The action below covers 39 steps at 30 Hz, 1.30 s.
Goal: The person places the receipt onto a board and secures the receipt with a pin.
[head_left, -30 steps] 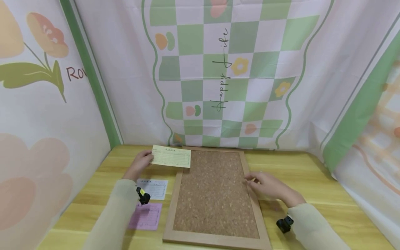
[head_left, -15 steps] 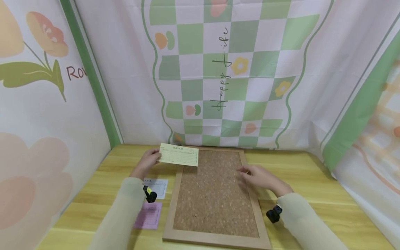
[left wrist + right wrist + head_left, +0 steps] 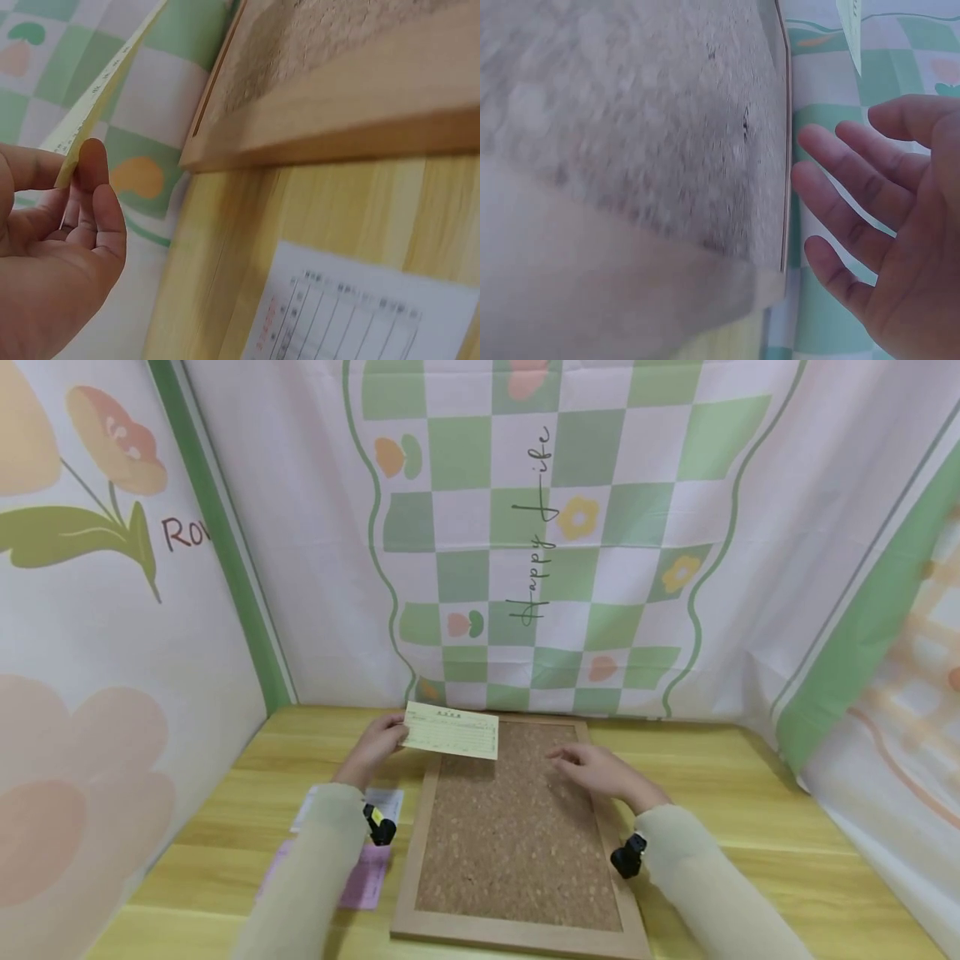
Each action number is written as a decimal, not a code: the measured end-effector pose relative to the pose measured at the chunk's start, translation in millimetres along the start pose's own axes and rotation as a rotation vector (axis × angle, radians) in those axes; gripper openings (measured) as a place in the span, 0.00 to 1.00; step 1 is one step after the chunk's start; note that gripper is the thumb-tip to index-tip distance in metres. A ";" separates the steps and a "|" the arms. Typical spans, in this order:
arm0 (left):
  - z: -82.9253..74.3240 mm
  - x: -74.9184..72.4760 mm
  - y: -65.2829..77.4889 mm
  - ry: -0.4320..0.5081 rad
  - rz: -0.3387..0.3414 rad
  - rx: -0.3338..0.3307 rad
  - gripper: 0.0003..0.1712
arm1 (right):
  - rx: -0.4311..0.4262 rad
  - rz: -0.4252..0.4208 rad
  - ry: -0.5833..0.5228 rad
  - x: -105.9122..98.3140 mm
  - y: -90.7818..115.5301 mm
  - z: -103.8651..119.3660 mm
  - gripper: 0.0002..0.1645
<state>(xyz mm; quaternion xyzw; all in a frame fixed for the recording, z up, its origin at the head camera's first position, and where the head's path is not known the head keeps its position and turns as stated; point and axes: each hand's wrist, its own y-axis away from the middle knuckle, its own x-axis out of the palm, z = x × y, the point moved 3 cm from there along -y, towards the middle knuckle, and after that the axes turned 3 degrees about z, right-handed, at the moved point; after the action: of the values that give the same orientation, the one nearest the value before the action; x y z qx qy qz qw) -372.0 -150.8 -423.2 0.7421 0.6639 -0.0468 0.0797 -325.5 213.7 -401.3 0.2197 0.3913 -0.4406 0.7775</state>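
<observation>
My left hand (image 3: 377, 745) pinches the left end of a pale yellow printed slip (image 3: 453, 732) between thumb and fingers. The slip is raised over the far left corner of a wood-framed cork board (image 3: 517, 852); in the left wrist view the slip (image 3: 105, 86) appears nearly edge-on. Over the board's right side hovers my right hand (image 3: 600, 770), its fingers loosely bent and holding nothing. The right wrist view shows that hand (image 3: 885, 202) with spread fingers, and a corner of the yellow slip (image 3: 851, 34) beyond it.
Left of the board, a white printed slip (image 3: 389, 803) and a pink one (image 3: 367, 878) lie on the wooden table (image 3: 720, 777), both partly covered by my left forearm. A patterned curtain (image 3: 517, 568) hangs right behind the table's far edge.
The left hand has carried the yellow slip to the right, farther over the board. My right hand has moved left and slightly away from me, from the frame's right edge to over the cork.
</observation>
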 end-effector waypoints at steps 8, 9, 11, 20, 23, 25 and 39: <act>-3.4 15.9 -0.9 0.002 0.045 0.050 0.25 | 0.009 0.015 -0.080 7.6 -13.9 5.3 0.23; -3.7 17.8 -1.0 -0.001 0.049 0.054 0.25 | 0.019 0.015 -0.092 8.4 -15.1 4.5 0.23; -4.4 20.9 -1.6 0.002 0.055 0.064 0.24 | 0.028 0.017 -0.114 9.7 -17.4 3.1 0.24; -5.0 34.9 -7.7 0.053 0.069 0.068 0.24 | 0.050 -0.013 -0.212 12.8 -25.5 4.7 0.27; -5.9 38.9 -8.0 0.055 0.069 0.066 0.24 | 0.051 -0.013 -0.233 13.0 -26.5 6.9 0.27; -6.3 41.4 -8.2 0.056 0.068 0.069 0.23 | 0.052 -0.015 -0.241 13.3 -27.6 7.6 0.27; -10.5 58.0 -9.3 0.060 0.064 0.095 0.21 | 0.082 -0.073 -0.238 12.1 -34.3 -2.5 0.25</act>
<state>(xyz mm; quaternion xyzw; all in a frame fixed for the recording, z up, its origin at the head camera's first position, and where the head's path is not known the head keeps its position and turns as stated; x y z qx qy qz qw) -375.0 -91.1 -423.6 0.7669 0.6390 -0.0535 0.0259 -352.2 191.6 -412.4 0.1829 0.2859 -0.5072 0.7922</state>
